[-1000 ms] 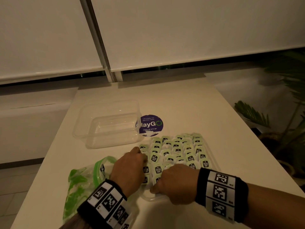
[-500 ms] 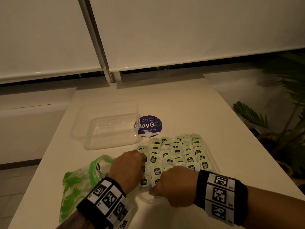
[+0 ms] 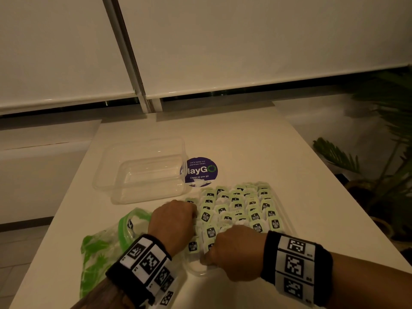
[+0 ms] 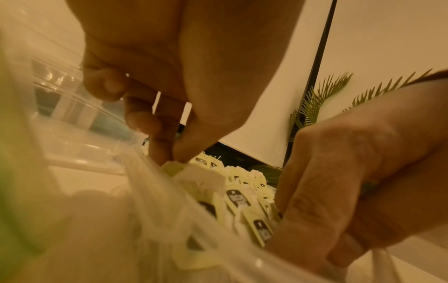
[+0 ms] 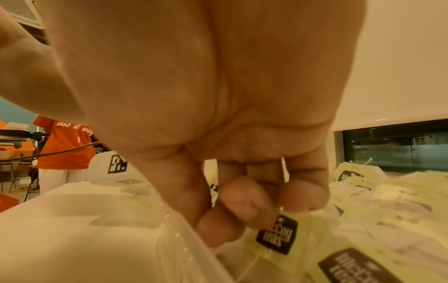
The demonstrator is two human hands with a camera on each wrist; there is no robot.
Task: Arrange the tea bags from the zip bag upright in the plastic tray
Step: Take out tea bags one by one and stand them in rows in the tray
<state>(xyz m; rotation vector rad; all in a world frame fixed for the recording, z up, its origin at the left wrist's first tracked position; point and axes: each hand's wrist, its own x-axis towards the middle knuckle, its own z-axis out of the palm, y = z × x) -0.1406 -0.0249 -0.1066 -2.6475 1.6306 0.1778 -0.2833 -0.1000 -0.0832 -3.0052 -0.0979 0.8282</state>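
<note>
A clear plastic tray (image 3: 197, 271) lies in front of me, packed with rows of upright pale green tea bags (image 3: 236, 206) with black tags. My left hand (image 3: 176, 217) is at the tray's left side; in the left wrist view its thumb and forefinger (image 4: 167, 153) pinch the top of a tea bag (image 4: 173, 167). My right hand (image 3: 234, 250) is over the near left corner, its curled fingers (image 5: 242, 208) pinching a tagged tea bag (image 5: 278, 234). The green-printed zip bag (image 3: 104, 248) lies crumpled to the left of my left wrist.
An empty clear container (image 3: 142, 172) stands behind the zip bag, with a round purple sticker (image 3: 200, 171) on the table beside it. The table edge drops off left and right; potted plants (image 3: 379, 175) stand at the right. A person in an orange shirt (image 5: 65, 145) stands far off.
Both hands have stayed at the tray's near left corner, with only slight finger shifts among the tea bags.
</note>
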